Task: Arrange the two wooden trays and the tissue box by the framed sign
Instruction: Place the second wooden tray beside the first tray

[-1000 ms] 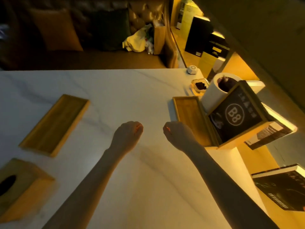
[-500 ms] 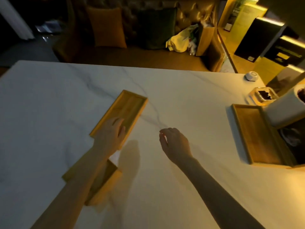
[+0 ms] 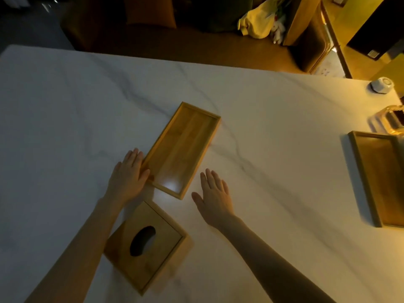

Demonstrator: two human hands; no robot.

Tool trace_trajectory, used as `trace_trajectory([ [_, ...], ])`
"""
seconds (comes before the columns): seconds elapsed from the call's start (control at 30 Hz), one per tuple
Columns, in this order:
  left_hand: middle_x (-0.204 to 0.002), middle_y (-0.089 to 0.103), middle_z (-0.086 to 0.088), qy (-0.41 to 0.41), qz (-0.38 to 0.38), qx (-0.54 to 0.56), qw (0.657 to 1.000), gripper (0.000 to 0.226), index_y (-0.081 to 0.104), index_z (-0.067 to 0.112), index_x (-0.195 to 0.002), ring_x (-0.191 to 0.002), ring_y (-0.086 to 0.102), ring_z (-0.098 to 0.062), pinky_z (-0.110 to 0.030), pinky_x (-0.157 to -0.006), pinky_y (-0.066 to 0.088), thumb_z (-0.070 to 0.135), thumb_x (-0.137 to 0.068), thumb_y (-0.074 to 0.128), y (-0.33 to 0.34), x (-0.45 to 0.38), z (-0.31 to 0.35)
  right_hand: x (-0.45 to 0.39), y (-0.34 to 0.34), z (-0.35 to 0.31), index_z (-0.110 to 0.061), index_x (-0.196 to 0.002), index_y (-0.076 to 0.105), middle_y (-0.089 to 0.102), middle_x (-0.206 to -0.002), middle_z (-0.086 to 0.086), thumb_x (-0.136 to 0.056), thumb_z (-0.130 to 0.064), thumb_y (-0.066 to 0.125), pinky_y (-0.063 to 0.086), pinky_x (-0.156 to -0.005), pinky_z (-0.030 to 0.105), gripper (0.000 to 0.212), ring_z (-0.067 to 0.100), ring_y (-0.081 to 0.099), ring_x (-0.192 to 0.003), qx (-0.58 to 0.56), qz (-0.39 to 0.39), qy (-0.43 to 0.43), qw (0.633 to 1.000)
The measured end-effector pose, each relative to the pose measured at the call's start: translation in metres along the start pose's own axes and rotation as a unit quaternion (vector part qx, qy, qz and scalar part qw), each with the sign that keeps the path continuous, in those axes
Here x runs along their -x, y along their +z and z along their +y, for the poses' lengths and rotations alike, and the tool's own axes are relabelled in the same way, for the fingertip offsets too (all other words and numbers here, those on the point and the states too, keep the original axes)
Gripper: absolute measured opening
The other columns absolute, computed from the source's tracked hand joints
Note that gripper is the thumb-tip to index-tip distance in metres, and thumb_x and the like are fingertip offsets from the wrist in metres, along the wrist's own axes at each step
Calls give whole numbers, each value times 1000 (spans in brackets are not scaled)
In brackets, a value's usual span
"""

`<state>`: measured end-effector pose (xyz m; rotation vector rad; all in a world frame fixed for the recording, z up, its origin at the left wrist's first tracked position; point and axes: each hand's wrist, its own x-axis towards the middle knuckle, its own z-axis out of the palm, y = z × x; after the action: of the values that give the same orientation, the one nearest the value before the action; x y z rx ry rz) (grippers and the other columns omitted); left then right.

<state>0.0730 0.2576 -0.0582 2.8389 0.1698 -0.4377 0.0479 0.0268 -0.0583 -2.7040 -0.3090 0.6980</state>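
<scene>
An empty wooden tray point(image 3: 182, 148) lies at an angle in the middle of the white marble table point(image 3: 273, 171). My left hand point(image 3: 129, 173) rests flat, fingers spread, against the tray's near left corner. My right hand point(image 3: 213, 193) is open just right of the tray's near end, apart from it. A wooden tissue box point(image 3: 145, 243) with an oval slot sits near me, partly under my left forearm. A second wooden tray point(image 3: 380, 178) lies at the right edge, cut off by the frame. The framed sign is out of view.
A small white round device point(image 3: 382, 84) sits at the table's far right corner. A clear glass dish point(image 3: 391, 123) with something dark in it stands just beyond the right tray. A dark sofa and a yellow bag point(image 3: 256, 25) lie past the table's far edge.
The view has swung left and down, so the sign and paper roll have left the frame. Both hands opened and moved left; my left hand slid from on the tray to its near left corner.
</scene>
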Motion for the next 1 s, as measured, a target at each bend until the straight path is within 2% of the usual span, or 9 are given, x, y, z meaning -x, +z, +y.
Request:
trace_trajectory([
  [0.13,-140,37,-12,-42,-2,147,988,36,45,2,-121,-133,25,-26,-40,-105,24,23,-93,38,5,0,5,-6,14,-9,-21,-145,0,-10,-157,6,-95,-45,26,-6,-115,42,62,22,-14,-142,-33,-45,13,998],
  [0.23,-106,44,20,-79,12,267,960,23,58,14,-94,-118,40,-13,-29,-91,28,17,-94,35,0,4,17,-8,19,-14,-25,-145,-2,-13,-156,5,-95,-47,23,-9,-114,42,60,22,-17,-142,-55,-65,21,996],
  [0.3,-122,47,12,-96,2,313,945,25,56,26,-82,-131,29,-19,-19,-89,28,17,-94,35,-3,3,17,-9,18,-15,-26,-145,1,-11,-157,2,-95,-47,18,-9,-114,41,56,20,-16,-142,-101,-74,35,992],
  [0.4,-148,32,-6,-143,-5,360,922,29,55,14,-116,-139,17,-20,-37,-112,17,22,-92,42,-4,2,11,-9,8,-15,-25,-143,20,6,-158,3,-97,-41,17,2,-117,45,49,22,-2,-144,-189,-76,33,978],
  [0.53,-130,53,-12,-165,7,468,868,37,54,8,-120,-116,49,-22,-34,-98,36,22,-86,54,-13,8,12,-1,-12,-15,-20,-129,50,56,-132,4,-91,-49,36,34,-108,42,50,23,49,-122,-485,-65,164,857],
  [0.63,-114,61,-10,-142,-14,521,841,35,54,5,-118,-95,60,-14,-28,-84,47,14,-84,56,-21,14,16,7,-21,-14,-8,-123,55,66,-97,2,-90,-24,54,49,-93,34,37,20,61,-96,-595,-19,166,786],
  [0.8,-99,65,-6,-135,-63,600,786,37,52,-1,-118,-88,64,-13,-14,-66,55,1,-81,56,-29,24,26,13,-39,-4,1,-110,55,61,-84,5,-78,-1,67,58,-67,24,34,21,63,-83,-678,-1,178,713],
  [0.9,-93,66,-12,-153,-82,646,743,30,54,-7,-112,-86,63,-17,-16,-64,56,1,-83,52,-36,31,38,17,-53,6,3,-101,56,62,-85,10,-77,2,67,57,-67,24,27,24,63,-84,-698,-2,165,697],
  [1.0,-75,72,-8,-148,-86,665,727,20,59,-6,-101,-74,68,-15,-16,-60,56,1,-84,51,-41,40,57,24,-67,20,12,-107,56,63,-95,21,-77,3,66,58,-64,22,33,25,64,-80,-707,8,153,690],
])
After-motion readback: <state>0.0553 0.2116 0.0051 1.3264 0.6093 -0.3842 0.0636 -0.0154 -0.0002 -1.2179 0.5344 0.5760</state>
